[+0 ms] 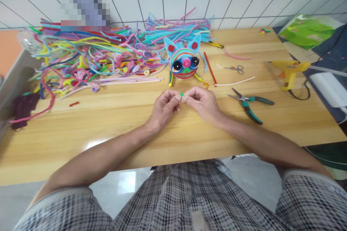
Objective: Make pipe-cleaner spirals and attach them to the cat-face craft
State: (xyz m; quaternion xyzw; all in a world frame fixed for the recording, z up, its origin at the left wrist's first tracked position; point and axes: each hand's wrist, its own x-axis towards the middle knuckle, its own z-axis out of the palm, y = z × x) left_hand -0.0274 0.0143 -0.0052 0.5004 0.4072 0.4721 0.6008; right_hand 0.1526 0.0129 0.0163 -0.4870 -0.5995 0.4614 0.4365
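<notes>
Between the fingertips of both hands is a small green piece [181, 95], perhaps pipe cleaner; most of it is hidden. My left hand [167, 104] pinches it from one side, and my right hand [201, 101] pinches it from the other. Just beyond my fingers stands a colourful animal head [184, 74] made of pipe cleaners, with blue ears, black shiny eyes and a pink nose. Pliers [248, 101] with teal and black handles lie with jaws apart to the right of my right hand.
A tangled heap of pipe cleaners [105, 48] covers the back left, with a blue bundle [176, 29] against the tiled wall. Small scissors [238, 69], a red pipe cleaner [210, 68] and a yellow glue gun [291, 72] with its cord lie to the right. A green bag [307, 30] sits at the back right.
</notes>
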